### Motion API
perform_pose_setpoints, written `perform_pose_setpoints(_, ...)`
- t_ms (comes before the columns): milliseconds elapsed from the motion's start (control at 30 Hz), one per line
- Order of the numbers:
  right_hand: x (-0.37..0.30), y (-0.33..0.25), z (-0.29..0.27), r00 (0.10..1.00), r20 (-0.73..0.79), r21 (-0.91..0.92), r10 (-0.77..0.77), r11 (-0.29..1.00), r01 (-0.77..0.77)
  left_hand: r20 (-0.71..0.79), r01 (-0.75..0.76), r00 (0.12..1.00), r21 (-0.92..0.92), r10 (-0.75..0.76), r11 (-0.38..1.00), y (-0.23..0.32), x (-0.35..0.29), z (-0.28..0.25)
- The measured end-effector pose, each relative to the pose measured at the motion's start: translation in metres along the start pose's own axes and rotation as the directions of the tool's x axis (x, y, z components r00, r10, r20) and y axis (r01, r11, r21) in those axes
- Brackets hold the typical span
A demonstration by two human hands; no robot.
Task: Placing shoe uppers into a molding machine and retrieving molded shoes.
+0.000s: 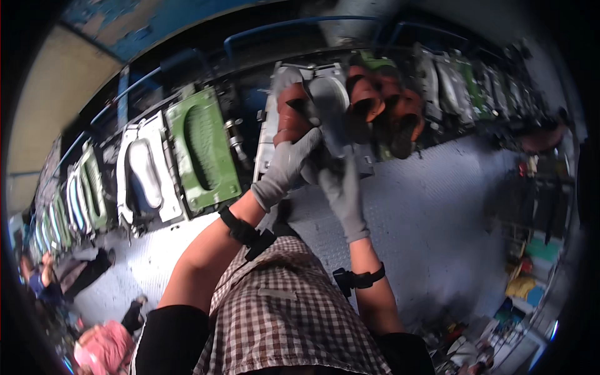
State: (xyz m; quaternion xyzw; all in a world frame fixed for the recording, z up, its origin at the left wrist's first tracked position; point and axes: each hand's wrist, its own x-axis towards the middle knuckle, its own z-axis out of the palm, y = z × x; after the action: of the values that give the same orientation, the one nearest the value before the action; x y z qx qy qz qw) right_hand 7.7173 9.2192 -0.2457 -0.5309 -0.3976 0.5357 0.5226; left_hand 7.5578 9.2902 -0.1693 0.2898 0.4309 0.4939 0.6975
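Observation:
A reddish-brown sandal upper (291,114) sits on a grey foot-shaped last (288,77) at an opened metal sole mould (267,134). My left hand (289,167), in a grey glove, is closed at the sandal's near end. To its right, my right hand (342,190), gloved too, reaches to the mould's near edge; its fingers are blurred and partly hidden. A rounded grey mould part (331,94) stands beside the sandal. Further right are more brown sandal uppers (364,97) and another brown sandal (407,115), smeared by motion.
Left of my hands, a green mould half (203,148) and a silver mould half (147,172) lie opened. More moulds (453,87) line the curved bench at right. Blue pipe rails (300,24) run behind. A patterned metal floor (412,206) lies below. Other people (103,349) are at lower left.

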Motion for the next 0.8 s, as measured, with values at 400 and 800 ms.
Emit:
perform_pose_setpoints(400,0.015,-0.041,0.109,0.960,0.280,-0.064,-0.026,0.997,0.045,-0.614,0.032,0.581,0.674,0.535,0.738,0.083,-0.142,-0.283)
perform_pose_setpoints(800,-0.014,-0.033,0.344,0.967,0.256,0.005,0.016,1.000,-0.017,-0.412,-0.157,0.880,0.223,0.239,0.962,0.044,-0.067,-0.515)
